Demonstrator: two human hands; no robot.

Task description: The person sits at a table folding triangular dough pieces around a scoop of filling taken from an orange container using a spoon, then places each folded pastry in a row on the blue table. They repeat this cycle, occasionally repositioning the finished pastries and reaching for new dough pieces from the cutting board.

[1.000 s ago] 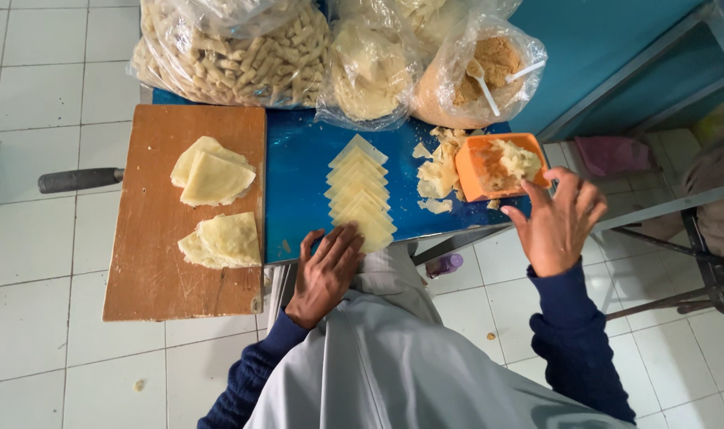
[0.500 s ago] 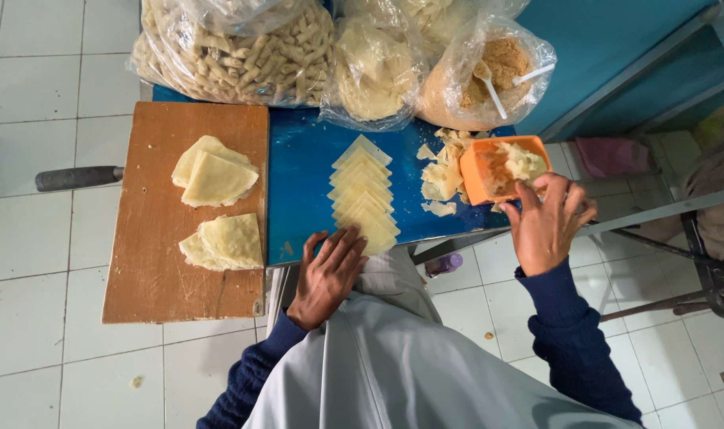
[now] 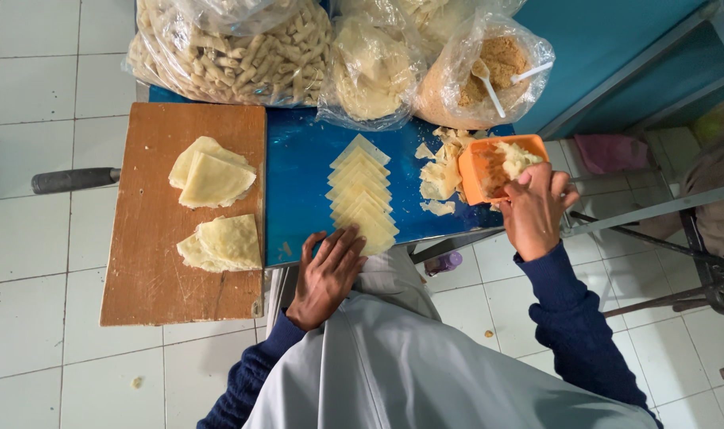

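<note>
The right hand (image 3: 534,208) has moved in over the last second: from hovering spread-fingered at about 5 o'clock of the small orange plastic tub (image 3: 495,165), it now reaches the tub's near rim, its grip curled with the fingertips (image 3: 529,176) dipping at the pale filling inside; whether they pinch any of it I cannot tell. The left hand (image 3: 328,274) has hardly shifted; it lies flat, fingers together and closed on nothing, with its tips touching the near end of the overlapping row of pale yellow square dough wrappers (image 3: 362,195) on the blue counter (image 3: 298,183). So the work appears to stand at scooping filling while the wrappers are steadied. At 9 o'clock of the tub lie torn dough scraps (image 3: 441,171); at 12 o'clock stand clear plastic bags of fried snacks (image 3: 235,48). Far off at 9 o'clock, a brown wooden cutting board (image 3: 151,262) bears folded dough sheets (image 3: 211,179).
</note>
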